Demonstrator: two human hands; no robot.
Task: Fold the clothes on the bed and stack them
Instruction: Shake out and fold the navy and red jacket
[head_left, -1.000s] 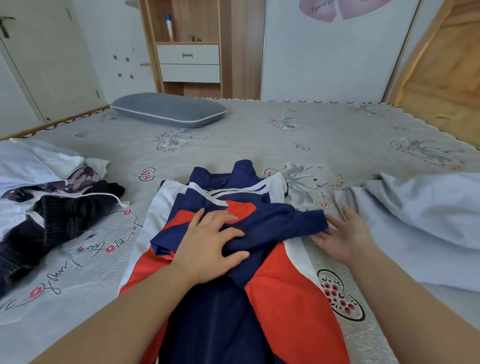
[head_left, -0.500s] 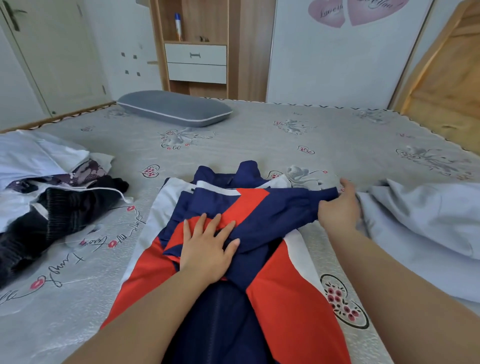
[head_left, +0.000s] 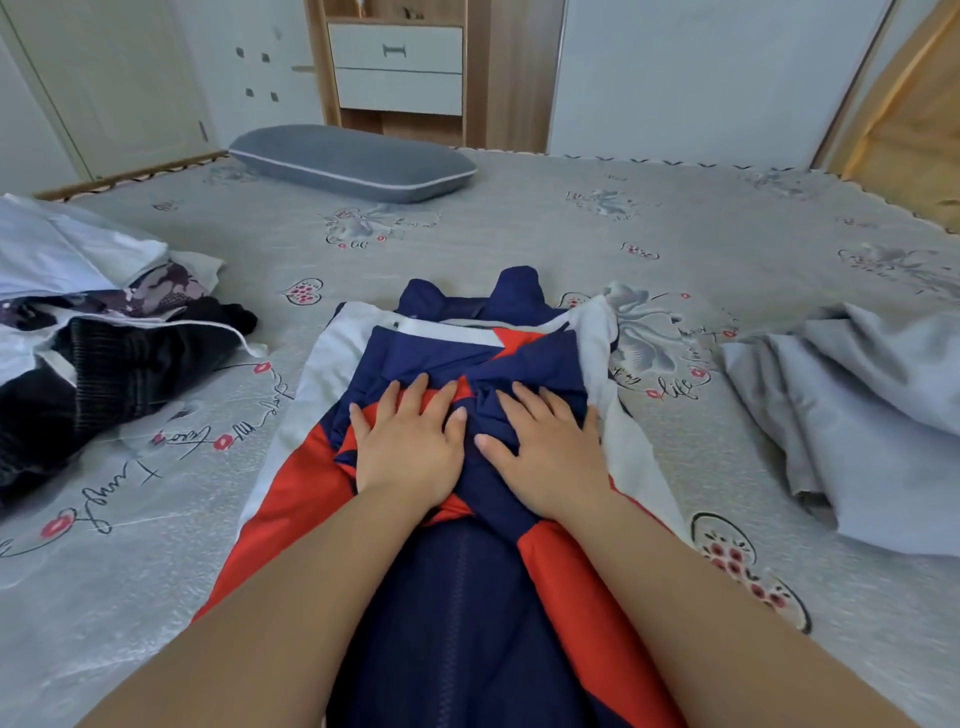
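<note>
A navy, red and white jacket (head_left: 457, 597) lies lengthwise on the bed (head_left: 571, 234) in front of me, collar pointing away. Both sleeves are folded in across its chest. My left hand (head_left: 408, 447) lies flat with straight fingers on the left sleeve. My right hand (head_left: 545, 447) presses flat on the navy right sleeve beside it. A heap of unfolded clothes (head_left: 104, 332), black, white and patterned, sits at the left. A pale grey garment (head_left: 872, 415) lies crumpled at the right.
A grey pillow (head_left: 353, 161) rests at the far side of the bed. Beyond it stand a wooden cabinet with white drawers (head_left: 397, 67) and a white wall. A wooden door (head_left: 914, 124) is at the far right.
My right hand has brought the navy right sleeve in from the right edge and laid it across the jacket's chest, then flattened onto it. My left hand stayed pressing on the left sleeve.
</note>
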